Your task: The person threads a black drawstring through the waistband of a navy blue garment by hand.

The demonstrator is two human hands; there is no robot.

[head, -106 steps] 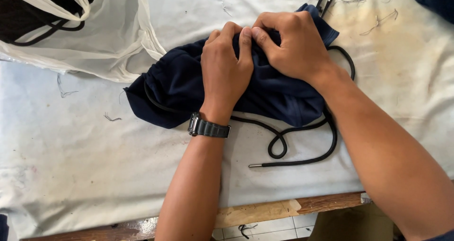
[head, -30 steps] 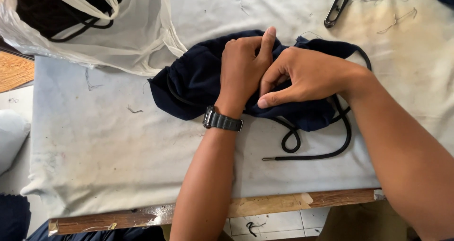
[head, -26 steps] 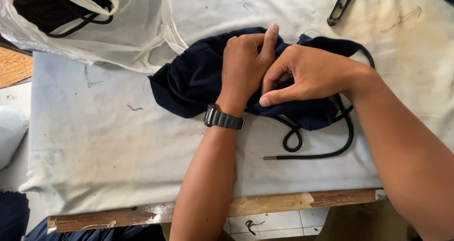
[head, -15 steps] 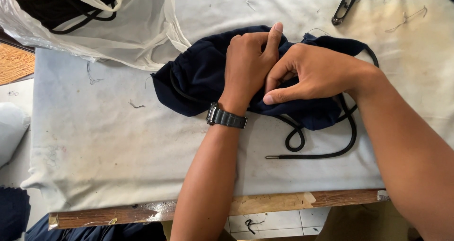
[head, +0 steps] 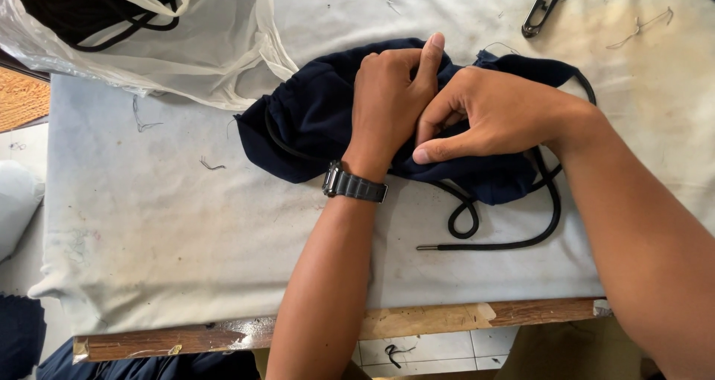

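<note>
Since the earlier frames we log our left hand [head: 391, 100] raising its forefinger while clenched on the navy garment [head: 313, 123] at upper centre of the worktop [head: 186, 223], our right hand [head: 491, 115] pinching the fabric beside it, black drawcord [head: 521, 235] trailing lower right.

One package is present: a translucent white plastic bag [head: 186, 45] at the upper left of the white-covered table [head: 186, 223]. It lies slumped and crumpled, with its mouth and loop handles toward the top edge of the view. Dark fabric [head: 67, 7] and a black cord [head: 126, 33] show through the thin film inside it. The bag's lower right corner reaches just beside the navy garment [head: 313, 119], possibly touching it. No labels, signs or screens are visible anywhere in the view.
</note>
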